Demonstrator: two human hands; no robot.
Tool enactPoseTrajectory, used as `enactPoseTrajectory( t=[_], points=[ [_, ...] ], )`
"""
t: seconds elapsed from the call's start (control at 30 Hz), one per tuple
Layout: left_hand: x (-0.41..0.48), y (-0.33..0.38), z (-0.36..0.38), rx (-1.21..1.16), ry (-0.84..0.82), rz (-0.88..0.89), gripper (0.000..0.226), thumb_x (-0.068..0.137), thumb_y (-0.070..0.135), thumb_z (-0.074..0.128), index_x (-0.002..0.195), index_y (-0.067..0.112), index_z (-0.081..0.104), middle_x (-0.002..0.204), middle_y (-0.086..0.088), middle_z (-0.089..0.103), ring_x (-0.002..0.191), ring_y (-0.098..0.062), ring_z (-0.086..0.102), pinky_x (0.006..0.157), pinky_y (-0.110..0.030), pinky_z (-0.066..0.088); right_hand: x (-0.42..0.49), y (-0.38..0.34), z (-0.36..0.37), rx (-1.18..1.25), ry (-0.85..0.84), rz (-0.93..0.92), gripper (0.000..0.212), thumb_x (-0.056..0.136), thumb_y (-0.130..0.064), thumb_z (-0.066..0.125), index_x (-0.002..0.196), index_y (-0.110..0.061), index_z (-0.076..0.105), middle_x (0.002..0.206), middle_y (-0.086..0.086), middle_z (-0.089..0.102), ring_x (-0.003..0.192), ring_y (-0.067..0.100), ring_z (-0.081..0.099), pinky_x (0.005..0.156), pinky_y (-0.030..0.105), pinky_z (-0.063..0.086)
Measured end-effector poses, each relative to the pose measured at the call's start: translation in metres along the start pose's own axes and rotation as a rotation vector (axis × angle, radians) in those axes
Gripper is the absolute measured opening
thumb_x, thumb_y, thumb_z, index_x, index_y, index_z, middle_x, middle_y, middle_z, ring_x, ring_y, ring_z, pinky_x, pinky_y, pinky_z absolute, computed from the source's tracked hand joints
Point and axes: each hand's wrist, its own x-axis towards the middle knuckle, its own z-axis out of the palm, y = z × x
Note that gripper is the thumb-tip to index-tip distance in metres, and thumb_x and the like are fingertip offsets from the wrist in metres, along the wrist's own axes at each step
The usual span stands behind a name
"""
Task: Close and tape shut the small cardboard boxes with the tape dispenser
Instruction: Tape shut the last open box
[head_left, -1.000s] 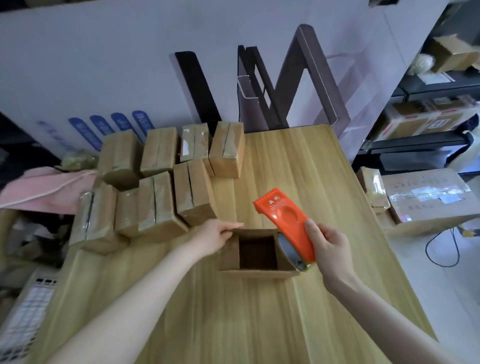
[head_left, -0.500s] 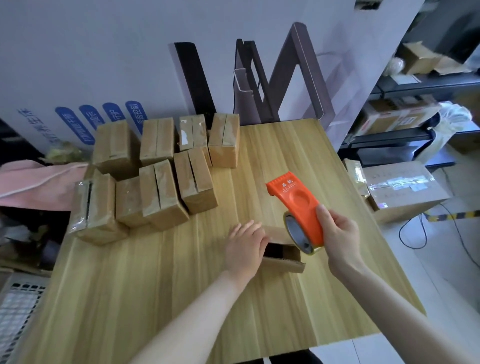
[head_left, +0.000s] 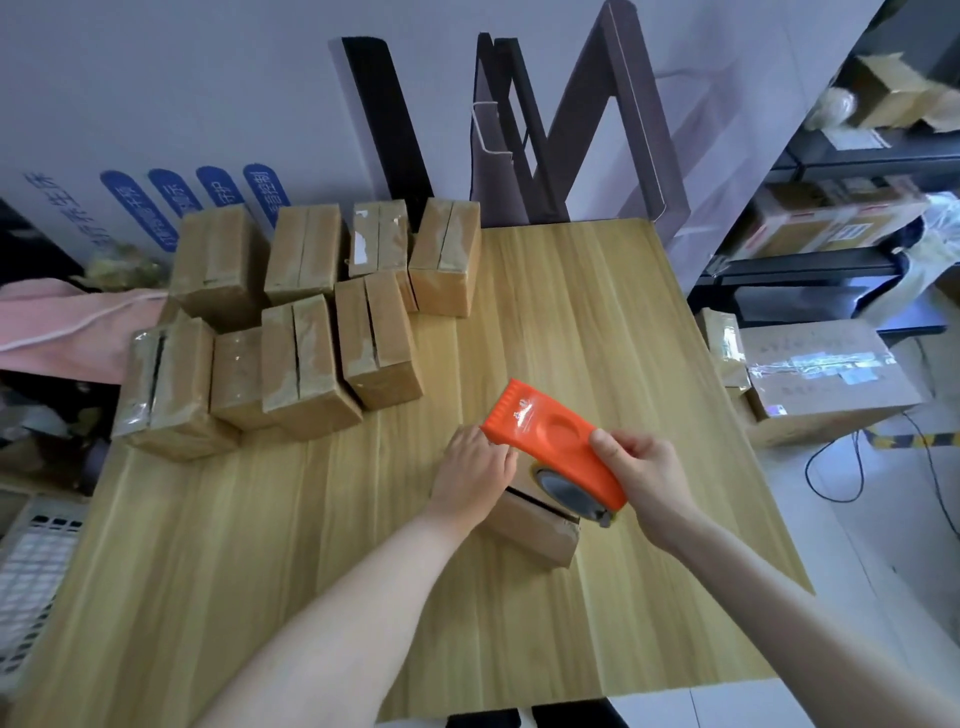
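A small brown cardboard box (head_left: 537, 527) lies on the wooden table (head_left: 571, 312) near its middle, mostly covered from above. My left hand (head_left: 470, 470) rests on the box's top, its fingertips at the front edge of the orange tape dispenser (head_left: 550, 436). My right hand (head_left: 644, 475) grips the dispenser's rear end and holds it tilted over the box, tape roll (head_left: 563, 486) underneath. I cannot tell whether tape touches the box.
Several taped cardboard boxes (head_left: 306, 369) stand in a cluster at the table's back left. A pink cloth (head_left: 67, 332) lies to the left. Larger cartons (head_left: 826, 374) sit on the floor to the right, beside dark shelves (head_left: 831, 260).
My left hand folded the open box's flaps down and now lies on its top. My right hand swung the dispenser left and lower, over the box.
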Motion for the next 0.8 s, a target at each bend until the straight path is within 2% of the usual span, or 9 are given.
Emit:
enactPoseTrajectory(
  t=[0.13, 0.3, 0.37, 0.43, 0.5, 0.53, 0.6, 0.67, 0.8],
  points=[
    [-0.002, -0.004, 0.004, -0.297, 0.132, -0.24, 0.009, 0.086, 0.007, 0.058, 0.092, 0.013, 0.061, 0.101, 0.004, 0.06, 0.101, -0.017, 0.053, 0.092, -0.026, 0.04, -0.001, 0.019, 0.007, 0.021, -0.087, 0.05, 0.033, 0.088, -0.023, 0.066, 0.069, 0.005, 0.064, 0.047, 0.008, 0.056, 0.038, 0.022, 0.051, 0.032, 0.024, 0.039],
    [-0.003, -0.01, -0.016, -0.535, 0.462, -0.641, 0.014, 0.097, 0.014, 0.05, 0.098, 0.011, 0.064, 0.093, 0.005, 0.066, 0.091, -0.016, 0.062, 0.079, -0.022, 0.042, 0.004, 0.027, 0.0, 0.088, -0.099, 0.061, 0.027, 0.09, -0.019, 0.063, 0.072, 0.001, 0.065, 0.047, 0.016, 0.058, 0.035, 0.028, 0.052, 0.032, 0.03, 0.043],
    [-0.001, -0.01, -0.034, -0.814, 0.339, -0.845, 0.029, 0.101, 0.028, 0.045, 0.096, 0.008, 0.066, 0.079, 0.001, 0.07, 0.073, -0.017, 0.066, 0.068, -0.031, 0.052, 0.006, 0.028, -0.002, 0.099, -0.11, 0.06, 0.027, 0.09, -0.019, 0.063, 0.073, 0.002, 0.065, 0.048, 0.018, 0.058, 0.034, 0.029, 0.052, 0.031, 0.031, 0.043],
    [0.001, -0.008, -0.053, -1.023, -0.018, -1.033, 0.055, 0.1, 0.048, 0.039, 0.096, 0.003, 0.069, 0.08, -0.01, 0.073, 0.065, -0.021, 0.067, 0.057, -0.031, 0.054, 0.005, 0.029, -0.002, 0.097, -0.116, 0.058, 0.027, 0.09, -0.019, 0.063, 0.074, 0.003, 0.064, 0.049, 0.017, 0.058, 0.035, 0.028, 0.052, 0.031, 0.032, 0.043],
    [0.0, -0.005, -0.065, -1.137, -0.411, -1.103, 0.075, 0.095, 0.065, 0.031, 0.093, 0.001, 0.07, 0.087, -0.015, 0.074, 0.07, -0.023, 0.071, 0.057, -0.028, 0.054, 0.003, 0.028, -0.003, 0.096, -0.125, 0.049, 0.027, 0.09, -0.018, 0.063, 0.074, 0.003, 0.064, 0.05, 0.016, 0.058, 0.037, 0.029, 0.053, 0.031, 0.032, 0.045],
    [0.0, -0.004, -0.067, -1.21, -0.511, -1.111, 0.078, 0.093, 0.068, 0.03, 0.092, 0.002, 0.07, 0.087, -0.014, 0.074, 0.072, -0.023, 0.071, 0.058, -0.028, 0.054, 0.002, 0.028, -0.003, 0.094, -0.134, 0.046, 0.026, 0.09, -0.017, 0.063, 0.075, 0.004, 0.065, 0.05, 0.016, 0.059, 0.037, 0.029, 0.054, 0.031, 0.031, 0.045],
    [0.004, -0.002, -0.069, -1.336, -0.525, -1.133, 0.065, 0.091, 0.065, 0.039, 0.089, 0.007, 0.068, 0.078, -0.008, 0.073, 0.07, -0.02, 0.071, 0.059, -0.027, 0.055, 0.0, 0.028, -0.003, 0.093, -0.153, 0.045, 0.025, 0.09, -0.017, 0.063, 0.074, 0.003, 0.065, 0.05, 0.016, 0.06, 0.037, 0.028, 0.055, 0.032, 0.031, 0.046],
    [0.009, 0.0, -0.07, -1.363, -0.417, -1.133, 0.039, 0.089, 0.051, 0.057, 0.086, 0.013, 0.066, 0.07, -0.001, 0.07, 0.064, -0.015, 0.067, 0.059, -0.025, 0.055, 0.0, 0.029, -0.003, 0.074, -0.161, 0.032, 0.026, 0.089, -0.02, 0.066, 0.071, -0.001, 0.066, 0.049, 0.012, 0.058, 0.037, 0.025, 0.054, 0.033, 0.031, 0.045],
    [0.015, 0.002, -0.072, -1.146, -0.223, -1.005, 0.009, 0.087, 0.023, 0.07, 0.086, 0.014, 0.069, 0.065, 0.003, 0.067, 0.062, -0.01, 0.061, 0.056, -0.021, 0.051, 0.003, 0.036, -0.002, -0.029, -0.143, -0.003, 0.034, 0.081, -0.041, 0.07, 0.069, -0.01, 0.068, 0.052, 0.01, 0.053, 0.048, 0.02, 0.048, 0.047, 0.035, 0.038]
  ],
)
